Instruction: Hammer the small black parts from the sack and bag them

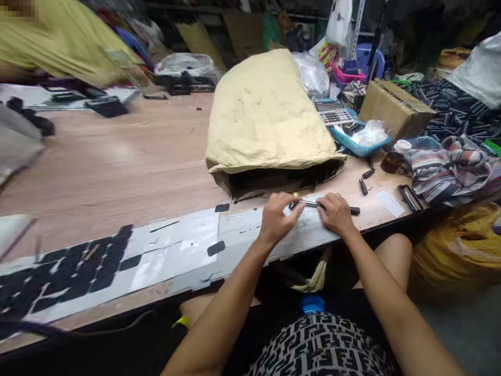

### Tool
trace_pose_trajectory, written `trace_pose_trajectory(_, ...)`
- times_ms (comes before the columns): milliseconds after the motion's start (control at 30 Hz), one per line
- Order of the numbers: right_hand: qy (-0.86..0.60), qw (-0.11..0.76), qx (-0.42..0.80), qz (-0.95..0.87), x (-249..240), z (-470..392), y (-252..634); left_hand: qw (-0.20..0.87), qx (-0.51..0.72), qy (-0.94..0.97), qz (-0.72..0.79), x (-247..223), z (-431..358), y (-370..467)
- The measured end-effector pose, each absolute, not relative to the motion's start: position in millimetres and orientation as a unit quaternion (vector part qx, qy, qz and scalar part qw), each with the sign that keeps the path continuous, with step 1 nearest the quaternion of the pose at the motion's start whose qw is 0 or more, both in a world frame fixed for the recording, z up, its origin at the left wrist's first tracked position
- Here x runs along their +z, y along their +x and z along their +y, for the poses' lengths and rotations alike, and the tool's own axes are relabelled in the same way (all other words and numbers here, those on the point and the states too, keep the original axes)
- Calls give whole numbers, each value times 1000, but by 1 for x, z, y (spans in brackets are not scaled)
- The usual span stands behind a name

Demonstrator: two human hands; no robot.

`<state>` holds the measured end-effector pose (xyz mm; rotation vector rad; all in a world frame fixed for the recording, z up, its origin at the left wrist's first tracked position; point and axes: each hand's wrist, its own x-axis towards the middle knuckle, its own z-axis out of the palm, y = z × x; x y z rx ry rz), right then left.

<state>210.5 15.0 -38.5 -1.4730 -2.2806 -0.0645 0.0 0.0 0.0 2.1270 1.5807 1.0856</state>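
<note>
Close to the table's near edge, my right hand (335,211) is closed around a slim rod (355,211). The rod has a shiny metal middle and black ends, and it lies roughly level just above a pale sheet (242,227). My left hand (279,214) is at the rod's other end, thumb and forefinger pinched together. Something small and reddish shows at those fingertips, too blurred to name. Behind both hands stands a large cream-coloured sack (270,115), its dark open mouth facing me.
Black flat pieces (94,258) lie on sheets at the left. Rightward are a calculator (332,112), a blue basket (362,143), a brown jar (395,156), a cardboard box (395,107) and striped cloth (442,169). Another person in yellow (66,42) is across the table.
</note>
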Motion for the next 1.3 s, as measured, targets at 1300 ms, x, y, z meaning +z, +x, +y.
trace_pose_trajectory(1300,-522,242,-37,-817,-37,14,216,248,350,741,516,-57,-8,-37)
